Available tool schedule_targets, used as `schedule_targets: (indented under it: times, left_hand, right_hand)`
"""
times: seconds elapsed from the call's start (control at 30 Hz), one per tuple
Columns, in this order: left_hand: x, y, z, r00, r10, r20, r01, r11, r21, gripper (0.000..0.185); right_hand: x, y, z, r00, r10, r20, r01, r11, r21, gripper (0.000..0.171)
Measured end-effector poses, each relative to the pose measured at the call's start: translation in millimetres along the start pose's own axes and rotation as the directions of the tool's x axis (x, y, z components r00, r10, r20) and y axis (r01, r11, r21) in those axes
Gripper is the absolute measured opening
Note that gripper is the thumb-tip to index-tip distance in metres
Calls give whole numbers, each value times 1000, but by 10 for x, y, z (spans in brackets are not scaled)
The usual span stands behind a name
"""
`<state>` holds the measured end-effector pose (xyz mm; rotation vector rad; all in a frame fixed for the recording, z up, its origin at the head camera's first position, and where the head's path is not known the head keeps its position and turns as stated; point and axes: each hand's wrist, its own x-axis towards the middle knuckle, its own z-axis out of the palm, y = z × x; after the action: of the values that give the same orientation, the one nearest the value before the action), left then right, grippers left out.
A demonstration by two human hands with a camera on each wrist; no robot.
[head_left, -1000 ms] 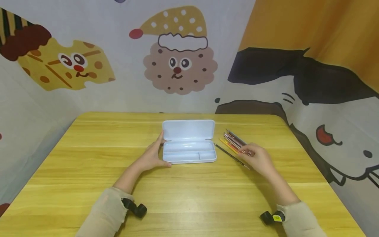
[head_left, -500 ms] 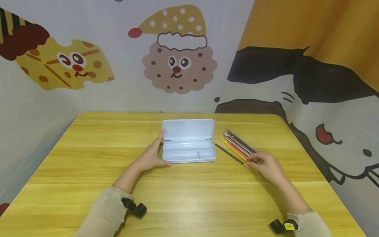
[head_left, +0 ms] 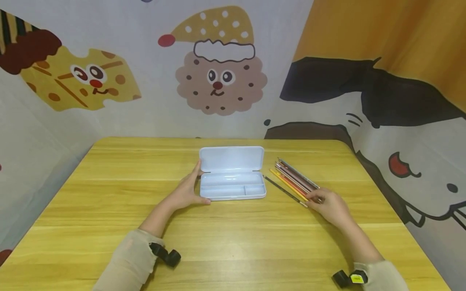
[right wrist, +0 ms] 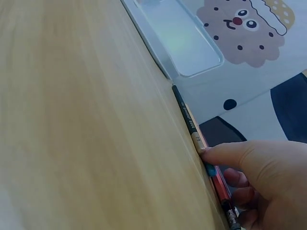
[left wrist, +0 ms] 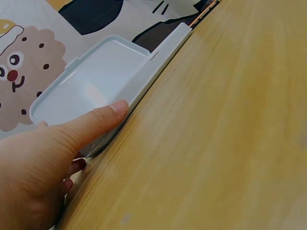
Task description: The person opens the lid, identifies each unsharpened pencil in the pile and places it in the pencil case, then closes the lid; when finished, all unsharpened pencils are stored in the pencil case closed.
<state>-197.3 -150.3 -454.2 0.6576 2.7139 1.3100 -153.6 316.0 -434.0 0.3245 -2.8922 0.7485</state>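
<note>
A white pencil case [head_left: 233, 198] lies with its lid raised, its divided tray bare. My left hand [head_left: 183, 194] grips the case's left end; in the left wrist view the thumb [left wrist: 103, 119] presses the front wall and the other fingers are partly hidden. To the right, a row of colored pencils [head_left: 296, 178], brown, red and yellow among them, slants across the table. My right hand [head_left: 329, 207] holds their near ends between thumb and fingers. A dark pencil [head_left: 284, 190] lies beside them, its far tip close to the case's right side.
The wooden table [head_left: 233, 246] has its far edge against a cloth backdrop [head_left: 153, 121] printed with cartoon figures. A small black device [head_left: 169, 256] is strapped at the left wrist, and a similar one [head_left: 346, 278] at the right.
My right hand has slid along the pencils towards their near ends, down and to the right, then stayed about there. My left hand and the pencil case have kept their place.
</note>
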Motion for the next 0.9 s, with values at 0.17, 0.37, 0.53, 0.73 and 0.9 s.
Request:
schedule_targets:
  times: [0.17,0.37,0.53,0.73,0.9]
  left_hand:
    - [-7,-4,-2,1000,1,-2,-1,1000,-2,141]
    - [-6,-7,1,1000,-1,-4,1,1000,3,141]
    - [-3,-13,6,1000,2,-6,-2,1000,5,141]
    - [-2,-21,9,1000,5,-10,-5,1000,6,141]
    - [-5,-13,4,1000,7,-8,-7,1000,7,141]
  right_hand:
    - [2,-17,9,1000,6,-2,-6,1000,-1,14]
    - [-5,-48,11,1000,30,4,-30,999,-10,14]
    - [-24,-76,16,999,38,0,-38,999,-8,11]
    - [-36,-95,27,999,32,-25,-32,999,13,8]
    - [-33,-85,47,998,23,-54,-22,1000,15,6]
